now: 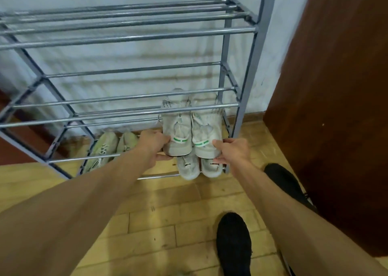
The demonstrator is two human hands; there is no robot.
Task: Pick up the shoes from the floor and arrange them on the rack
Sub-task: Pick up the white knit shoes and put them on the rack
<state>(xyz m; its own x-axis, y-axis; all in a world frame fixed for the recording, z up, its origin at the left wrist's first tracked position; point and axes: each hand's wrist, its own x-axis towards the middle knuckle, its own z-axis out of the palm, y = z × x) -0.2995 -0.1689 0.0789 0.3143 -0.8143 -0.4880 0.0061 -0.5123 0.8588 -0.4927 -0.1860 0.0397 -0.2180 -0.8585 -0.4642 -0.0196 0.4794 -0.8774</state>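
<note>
My left hand (152, 143) clasps the heel of one white knit sneaker with a green heel band (177, 128). My right hand (233, 151) clasps its twin (206, 128). Both lie side by side on the grey metal tube rack (126, 38), directly above another white pair (189, 168).

a single wide-angle camera rode on the person's head, facing forward and down. it stood close to the rack (126, 38), whose lower shelves filled mid-frame before the wall (126, 82); the floor (168, 223) lay below, and the left arm (73, 202) and right arm (294, 212) ran up from the bottom edge.
</note>
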